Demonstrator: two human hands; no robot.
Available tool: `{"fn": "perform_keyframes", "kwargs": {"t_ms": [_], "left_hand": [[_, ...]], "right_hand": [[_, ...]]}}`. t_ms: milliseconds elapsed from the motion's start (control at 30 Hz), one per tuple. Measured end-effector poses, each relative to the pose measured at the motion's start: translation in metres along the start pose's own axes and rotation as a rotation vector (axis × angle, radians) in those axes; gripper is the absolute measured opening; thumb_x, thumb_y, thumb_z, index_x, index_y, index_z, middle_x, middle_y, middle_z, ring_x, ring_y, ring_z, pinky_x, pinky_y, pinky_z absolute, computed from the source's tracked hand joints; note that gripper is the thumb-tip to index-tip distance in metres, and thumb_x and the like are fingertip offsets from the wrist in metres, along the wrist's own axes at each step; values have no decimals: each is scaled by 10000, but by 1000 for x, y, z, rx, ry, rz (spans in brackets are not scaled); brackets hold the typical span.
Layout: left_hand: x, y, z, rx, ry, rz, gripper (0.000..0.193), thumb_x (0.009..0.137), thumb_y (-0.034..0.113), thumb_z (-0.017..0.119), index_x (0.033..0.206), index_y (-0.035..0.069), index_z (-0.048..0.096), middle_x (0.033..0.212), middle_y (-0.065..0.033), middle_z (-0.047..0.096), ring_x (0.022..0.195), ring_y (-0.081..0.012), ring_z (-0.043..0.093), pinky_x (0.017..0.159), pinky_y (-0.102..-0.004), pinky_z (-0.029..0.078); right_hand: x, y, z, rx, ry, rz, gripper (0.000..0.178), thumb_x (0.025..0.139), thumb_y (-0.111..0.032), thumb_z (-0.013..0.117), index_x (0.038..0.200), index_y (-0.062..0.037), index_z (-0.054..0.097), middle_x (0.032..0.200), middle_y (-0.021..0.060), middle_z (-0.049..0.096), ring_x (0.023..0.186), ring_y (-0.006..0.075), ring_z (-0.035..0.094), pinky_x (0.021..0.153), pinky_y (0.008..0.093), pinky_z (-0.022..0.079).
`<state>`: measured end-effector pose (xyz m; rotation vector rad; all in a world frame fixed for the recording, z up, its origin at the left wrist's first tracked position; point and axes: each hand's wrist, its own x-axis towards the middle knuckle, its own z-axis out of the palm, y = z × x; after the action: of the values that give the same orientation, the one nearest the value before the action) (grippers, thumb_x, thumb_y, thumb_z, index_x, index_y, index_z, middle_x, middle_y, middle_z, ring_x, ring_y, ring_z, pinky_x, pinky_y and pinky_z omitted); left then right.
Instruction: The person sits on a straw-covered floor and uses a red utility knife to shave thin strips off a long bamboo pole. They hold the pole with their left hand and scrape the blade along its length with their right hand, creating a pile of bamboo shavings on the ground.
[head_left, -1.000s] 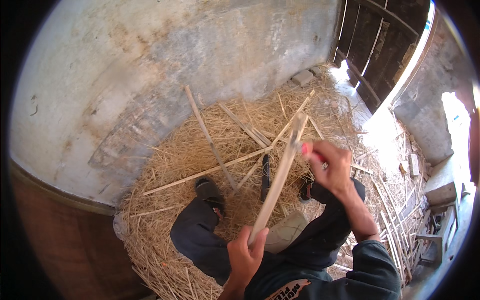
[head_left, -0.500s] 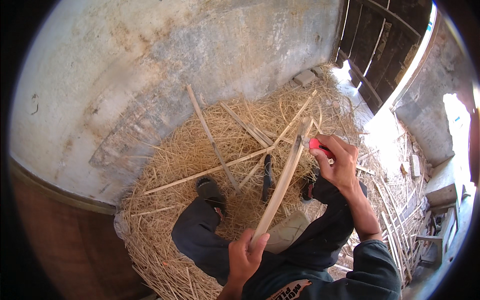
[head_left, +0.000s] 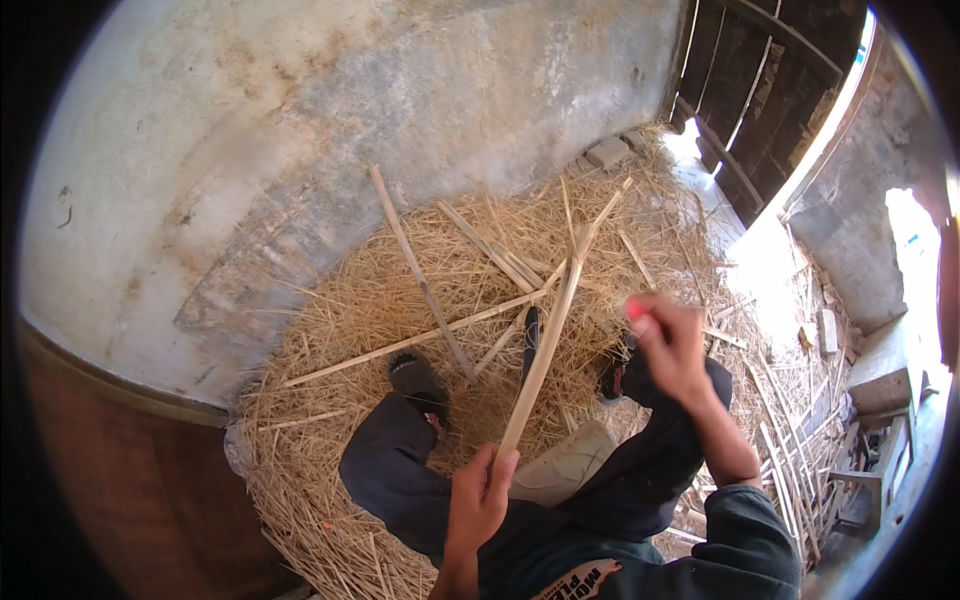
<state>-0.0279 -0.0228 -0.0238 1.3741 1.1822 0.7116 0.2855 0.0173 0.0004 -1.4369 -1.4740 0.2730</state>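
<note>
The strip [head_left: 544, 352] swung leftward, left hand [head_left: 480, 497] gripping its base, right hand [head_left: 672, 346] holding red tool [head_left: 636, 309] apart.

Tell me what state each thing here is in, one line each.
Wooden strip, slanted, lower end held
Left hand, closed around the wooden strip
Right hand, closed on red object, blurred
Red object, partly hidden, blurred
Dark bar, partly hidden behind the wooden strip
Shavings, loose, scattered

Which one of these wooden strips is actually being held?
The pale strip slanting up from the left hand, which grips its lower end; the other strips are unheld, among the straw.
</note>
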Motion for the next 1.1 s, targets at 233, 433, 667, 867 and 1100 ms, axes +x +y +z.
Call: {"fn": "perform_keyframes", "kwargs": {"t_ms": [233, 433, 667, 867, 1100], "left_hand": [[13, 15, 9, 23, -32, 97, 430, 1181, 314, 505, 853, 42, 561, 679, 41, 458, 636, -53, 389, 568, -288, 313], [13, 16, 17, 170, 12, 173, 374, 1162, 275, 543, 897, 11, 539, 612, -137, 482, 516, -245, 465, 528, -405, 387], [11, 28, 22, 298, 78, 201, 363, 1150, 287, 564, 913, 13, 548, 614, -197, 539, 547, -434, 590, 519, -476, 417], [13, 26, 24, 307, 126, 224, 360, 1150, 285, 563, 909, 18, 549, 600, -154, 510, 508, -308, 518, 507, -441, 388], [11, 28, 20, 370, 136, 239, 324, 1124, 263, 618, 915, 23, 558, 622, -190, 578, 559, -422, 637, 510, -476, 434]], "right_hand": [[-35, -29, 33, -130, -191, -378, 346, 859, -338, 890, 1087, -108, 769, 763, 10, 651, 580, 192, 664, 501, 342, 512], [-35, -39, 35, -175, -208, -402, 384, 869, -361, 881, 1124, -97, 770, 749, 2, 628, 566, 192, 663, 486, 339, 517], [-33, -42, 33, -178, -238, -383, 386, 878, -379, 872, 1131, -105, 775, 751, 2, 635, 564, 195, 669, 475, 346, 515], [-28, -46, 33, -237, -203, -408, 367, 878, -401, 865, 1109, -126, 787, 729, -10, 615, 548, 184, 662, 470, 335, 500], [-23, -45, 32, -284, -157, -464, 355, 868, -411, 868, 1092, -147, 791, 712, -25, 584, 530, 169, 651, 467, 319, 490]]}}
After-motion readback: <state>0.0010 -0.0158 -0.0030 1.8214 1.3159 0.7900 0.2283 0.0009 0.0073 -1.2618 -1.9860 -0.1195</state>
